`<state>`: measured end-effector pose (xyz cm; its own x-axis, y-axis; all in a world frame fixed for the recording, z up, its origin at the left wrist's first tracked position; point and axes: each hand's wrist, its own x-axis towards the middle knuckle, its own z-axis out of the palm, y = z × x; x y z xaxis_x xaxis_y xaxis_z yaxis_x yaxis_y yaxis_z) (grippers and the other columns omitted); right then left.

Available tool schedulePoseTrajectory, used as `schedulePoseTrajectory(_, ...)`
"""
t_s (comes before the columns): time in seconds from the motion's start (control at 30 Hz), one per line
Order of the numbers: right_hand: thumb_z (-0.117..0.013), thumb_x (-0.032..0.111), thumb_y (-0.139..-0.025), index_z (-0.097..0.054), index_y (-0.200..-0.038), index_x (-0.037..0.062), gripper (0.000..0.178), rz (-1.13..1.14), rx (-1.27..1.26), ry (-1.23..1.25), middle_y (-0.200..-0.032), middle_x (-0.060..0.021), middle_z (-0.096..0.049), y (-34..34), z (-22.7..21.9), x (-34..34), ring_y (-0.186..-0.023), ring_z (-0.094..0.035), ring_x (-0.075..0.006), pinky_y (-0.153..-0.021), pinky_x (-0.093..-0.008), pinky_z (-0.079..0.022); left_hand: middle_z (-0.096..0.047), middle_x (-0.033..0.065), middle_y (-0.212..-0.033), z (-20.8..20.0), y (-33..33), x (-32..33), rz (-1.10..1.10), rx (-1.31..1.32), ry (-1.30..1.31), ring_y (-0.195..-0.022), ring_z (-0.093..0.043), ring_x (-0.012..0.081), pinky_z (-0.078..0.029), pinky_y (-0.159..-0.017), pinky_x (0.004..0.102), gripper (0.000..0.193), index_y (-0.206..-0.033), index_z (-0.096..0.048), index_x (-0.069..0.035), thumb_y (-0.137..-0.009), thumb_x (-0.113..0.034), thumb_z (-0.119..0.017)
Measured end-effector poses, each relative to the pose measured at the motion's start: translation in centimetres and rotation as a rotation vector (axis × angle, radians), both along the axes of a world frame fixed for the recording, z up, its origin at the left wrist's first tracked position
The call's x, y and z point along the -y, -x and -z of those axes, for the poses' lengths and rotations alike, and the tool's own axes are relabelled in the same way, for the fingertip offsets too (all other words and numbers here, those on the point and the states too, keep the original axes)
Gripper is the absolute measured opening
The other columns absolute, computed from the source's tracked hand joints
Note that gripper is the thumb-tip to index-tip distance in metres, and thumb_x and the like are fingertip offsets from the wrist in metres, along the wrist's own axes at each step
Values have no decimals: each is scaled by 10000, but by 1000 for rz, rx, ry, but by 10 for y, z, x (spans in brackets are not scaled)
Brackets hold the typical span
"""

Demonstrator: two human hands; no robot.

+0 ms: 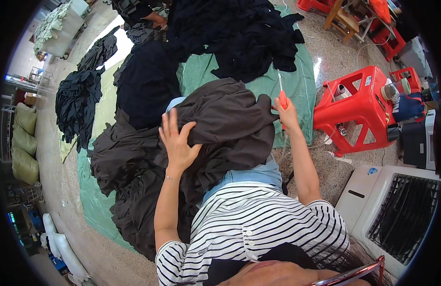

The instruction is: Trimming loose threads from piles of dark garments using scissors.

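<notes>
A heap of dark brown cloth point(220, 112) lies across my lap and spills to the left onto a green sheet. My left hand point(178, 143) rests on this cloth, fingers spread, gripping nothing. In my right hand point(288, 117), at the cloth's right edge, is a red-handled tool point(283, 97) with a thin metal shaft pointing up and away from me. My fingers wrap round its handle; its exact kind I cannot make out. Beyond my lap, black garments point(239, 33) are piled on the green sheet point(301, 81).
A red plastic stool point(356, 102) stands on my right with small items on it. Nearer on that side is a white air cooler point(373, 200). More dark garments point(80, 102) lie at the left. Another person's hand point(157, 20) shows at the top, near dark cloth.
</notes>
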<state>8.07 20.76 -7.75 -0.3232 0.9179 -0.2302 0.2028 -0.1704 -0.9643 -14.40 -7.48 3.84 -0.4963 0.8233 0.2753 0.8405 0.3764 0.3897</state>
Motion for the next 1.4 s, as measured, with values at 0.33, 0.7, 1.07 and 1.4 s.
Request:
schedulePoseTrajectory(0.33,-714,17,-810,-623,-1208,79,413,-150,-121,-416,-1092,8,-578,-14,-162,2,-983,-536,-103,-892,-250,-434,-635,154,-869,-88,-30,31,648,501,16,-779,-652,341,-513,-655,382,432,-1011,-591,-36,-612,-76,-752)
schedulePoseTrajectory(0.7,-691,0,-834,-603,-1256,17,431,298,-174,-539,-988,-4,-621,-93,-258,37,-642,-450,-9,-536,-158,-320,-150,177,-1614,-26,-15,-17,133,144,62,-1506,-72,382,-90,-1152,643,1211,-1556,-233,-179,-587,-551,-858)
schedulePoseTrajectory(1.07,-653,7,-881,-556,-1328,25,458,87,-126,-395,-1118,-29,-600,-67,-236,10,-793,-534,-66,-693,-207,-441,-638,99,-839,-101,56,0,73,204,-483,-785,-635,182,-489,-749,260,265,-966,-625,26,-770,172,-522)
schedulePoseTrajectory(1.4,-637,85,-889,-495,-1398,150,532,-261,509,-616,-1192,-237,-643,-80,-114,17,-1118,-631,-385,-919,-436,-499,-618,50,-905,-87,-19,70,261,44,222,-840,-631,246,-510,-706,369,257,-999,-719,-88,-744,-103,-740)
